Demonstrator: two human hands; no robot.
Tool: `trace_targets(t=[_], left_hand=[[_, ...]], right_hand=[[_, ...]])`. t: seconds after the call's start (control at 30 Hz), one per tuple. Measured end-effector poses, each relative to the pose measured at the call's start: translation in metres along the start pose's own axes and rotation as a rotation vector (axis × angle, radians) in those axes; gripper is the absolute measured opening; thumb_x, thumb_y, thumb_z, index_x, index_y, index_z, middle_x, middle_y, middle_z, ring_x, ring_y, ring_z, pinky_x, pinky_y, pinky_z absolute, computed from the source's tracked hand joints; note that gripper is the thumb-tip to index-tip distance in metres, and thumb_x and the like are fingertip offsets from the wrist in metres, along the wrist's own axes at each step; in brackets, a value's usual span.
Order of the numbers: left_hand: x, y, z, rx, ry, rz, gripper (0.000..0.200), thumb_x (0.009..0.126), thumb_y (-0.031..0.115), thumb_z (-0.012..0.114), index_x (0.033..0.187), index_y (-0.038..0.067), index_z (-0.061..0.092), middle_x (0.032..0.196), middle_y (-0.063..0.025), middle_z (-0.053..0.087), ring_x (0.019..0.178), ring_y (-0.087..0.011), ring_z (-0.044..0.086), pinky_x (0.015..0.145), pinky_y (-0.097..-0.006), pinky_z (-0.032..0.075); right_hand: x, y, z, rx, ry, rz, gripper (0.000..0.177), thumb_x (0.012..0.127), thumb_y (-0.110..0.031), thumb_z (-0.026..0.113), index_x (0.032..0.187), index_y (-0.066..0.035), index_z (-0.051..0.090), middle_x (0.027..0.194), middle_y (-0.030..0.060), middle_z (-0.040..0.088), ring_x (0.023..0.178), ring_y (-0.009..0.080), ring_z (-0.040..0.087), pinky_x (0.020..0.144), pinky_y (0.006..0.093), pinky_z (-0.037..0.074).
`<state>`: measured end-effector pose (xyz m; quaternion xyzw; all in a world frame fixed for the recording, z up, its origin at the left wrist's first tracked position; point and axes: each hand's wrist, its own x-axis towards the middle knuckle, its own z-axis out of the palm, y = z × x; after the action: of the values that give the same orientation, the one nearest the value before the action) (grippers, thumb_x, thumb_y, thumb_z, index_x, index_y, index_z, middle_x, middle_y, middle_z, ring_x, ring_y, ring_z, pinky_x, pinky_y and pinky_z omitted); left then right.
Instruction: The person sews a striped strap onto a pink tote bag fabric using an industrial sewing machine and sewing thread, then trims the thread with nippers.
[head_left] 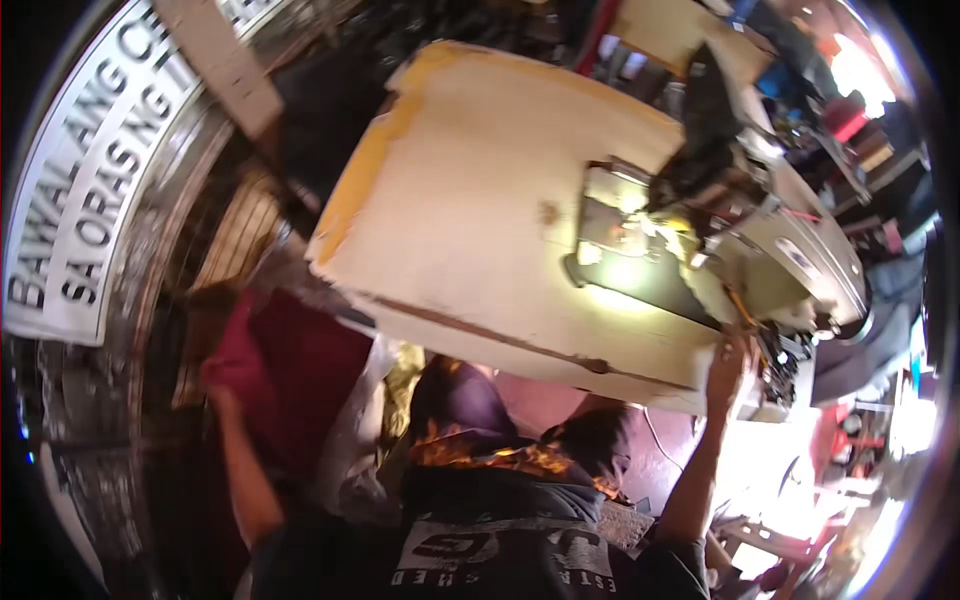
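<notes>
At the left, low beside the table, my left hand [222, 392] is closed on a dark red cloth [300, 365] that hangs in folds. My right hand [733, 368] is at the table's front right corner, next to a heap of small dark items [785, 365]. Its fingers look closed, but blur hides what they hold. A thin orange piece [738, 300] shows just above them. Beyond that hand stands a sewing machine [800, 250], its lamp lighting the metal plate [615, 235] set in the pale tabletop [470, 190].
The tabletop has a worn yellow edge and a chipped front edge. Clear plastic [355, 430] and a yellowish cloth [400, 390] hang by my legs. A lettered white sign [95, 190] and wire mesh are at the left. Cluttered goods fill the right side.
</notes>
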<state>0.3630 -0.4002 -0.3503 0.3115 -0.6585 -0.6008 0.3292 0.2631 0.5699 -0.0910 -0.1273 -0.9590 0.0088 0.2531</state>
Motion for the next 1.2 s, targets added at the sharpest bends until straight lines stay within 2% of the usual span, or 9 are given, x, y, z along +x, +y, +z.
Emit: trace_targets(t=[0.17, 0.33, 0.43, 0.53, 0.67, 0.83, 0.97, 1.13, 1.2], left_hand=[[0.020, 0.198, 0.030, 0.068, -0.108, 0.240, 0.014, 0.091, 0.010, 0.055, 0.104, 0.005, 0.060, 0.122, -0.0168, 0.064, 0.106, -0.0248, 0.063, 0.095, -0.0360, 0.052], [-0.169, 0.409, 0.198, 0.366, -0.572, 0.712, 0.003, 0.093, 0.003, 0.056, 0.093, 0.006, 0.054, 0.136, -0.0262, 0.060, 0.117, -0.0293, 0.062, 0.096, -0.0369, 0.053], [-0.290, 0.465, 0.247, -0.097, -0.974, 0.715, 0.013, 0.086, 0.006, 0.070, 0.076, 0.003, 0.061, 0.134, -0.0330, 0.060, 0.124, -0.0390, 0.062, 0.101, -0.0482, 0.055], [-0.319, 0.479, 0.306, -0.003, -1.832, 0.870, 0.032, 0.091, 0.001, 0.067, 0.123, 0.000, 0.069, 0.140, -0.0288, 0.057, 0.129, -0.0424, 0.059, 0.110, -0.0506, 0.049], [-0.323, 0.412, 0.368, 0.526, -1.332, 1.172, 0.034, 0.088, 0.001, 0.068, 0.122, 0.000, 0.067, 0.147, -0.0199, 0.052, 0.144, -0.0411, 0.043, 0.114, -0.0505, 0.044], [-0.280, 0.335, 0.423, 0.819, -1.032, 1.285, 0.046, 0.100, 0.021, 0.060, 0.144, 0.008, 0.054, 0.162, -0.0137, 0.035, 0.153, -0.0383, 0.025, 0.124, -0.0562, 0.022], [-0.285, 0.336, 0.431, 0.824, -1.082, 1.226, 0.048, 0.101, 0.023, 0.059, 0.146, 0.009, 0.052, 0.163, -0.0130, 0.035, 0.154, -0.0371, 0.025, 0.125, -0.0556, 0.020], [-0.291, 0.338, 0.435, 0.775, -1.076, 1.207, 0.051, 0.099, 0.026, 0.063, 0.145, 0.008, 0.053, 0.155, -0.0137, 0.041, 0.149, -0.0380, 0.031, 0.124, -0.0574, 0.022], [-0.293, 0.339, 0.440, 0.741, -1.050, 1.204, 0.051, 0.098, 0.030, 0.064, 0.142, 0.007, 0.054, 0.149, -0.0148, 0.045, 0.145, -0.0392, 0.036, 0.122, -0.0598, 0.024]], right_hand=[[-0.001, -0.011, -0.002, 0.099, 0.118, 0.007, 0.026, 0.084, 0.003, 0.065, 0.108, -0.003, 0.071, 0.104, 0.0130, 0.066, 0.103, 0.0342, 0.062, 0.092, 0.0466, 0.050], [-0.005, -0.065, -0.040, 0.276, 0.201, -0.109, 0.025, 0.086, 0.004, 0.068, 0.110, -0.001, 0.070, 0.103, 0.0157, 0.067, 0.095, 0.0347, 0.065, 0.084, 0.0414, 0.054], [-0.041, -0.134, -0.079, 1.163, -0.612, 0.224, 0.037, 0.098, -0.018, 0.068, 0.131, -0.001, 0.063, 0.123, 0.0145, 0.068, 0.109, 0.0263, 0.066, 0.093, 0.0419, 0.055], [-0.059, -0.189, -0.083, 1.955, -0.903, 0.193, 0.075, 0.101, -0.053, 0.058, 0.153, -0.002, 0.038, 0.144, 0.0198, 0.054, 0.133, 0.0274, 0.053, 0.108, 0.0445, 0.046], [-0.100, -0.200, -0.047, 1.997, -1.066, 0.719, 0.071, 0.103, -0.040, 0.061, 0.155, 0.000, 0.032, 0.147, 0.0197, 0.051, 0.133, 0.0297, 0.054, 0.110, 0.0420, 0.046], [-0.162, -0.178, -0.011, 1.501, -0.762, 0.292, 0.045, 0.102, -0.025, 0.056, 0.139, 0.001, 0.050, 0.124, 0.0150, 0.065, 0.110, 0.0244, 0.066, 0.090, 0.0394, 0.057], [-0.129, -0.184, -0.063, 2.149, -0.428, 1.223, 0.049, 0.107, -0.045, 0.052, 0.125, -0.001, 0.063, 0.102, 0.0049, 0.069, 0.089, 0.0150, 0.066, 0.076, 0.0317, 0.055], [-0.116, -0.151, -0.088, 1.541, -0.142, 0.553, 0.067, 0.096, -0.005, 0.070, 0.155, -0.004, 0.037, 0.100, 0.0026, 0.064, 0.089, 0.0069, 0.058, 0.077, 0.0262, 0.050], [-0.112, -0.148, -0.073, 0.942, 0.099, 0.300, 0.055, 0.095, -0.004, 0.068, 0.147, -0.005, 0.050, 0.092, 0.0083, 0.062, 0.078, 0.0206, 0.061, 0.072, 0.0349, 0.053]])
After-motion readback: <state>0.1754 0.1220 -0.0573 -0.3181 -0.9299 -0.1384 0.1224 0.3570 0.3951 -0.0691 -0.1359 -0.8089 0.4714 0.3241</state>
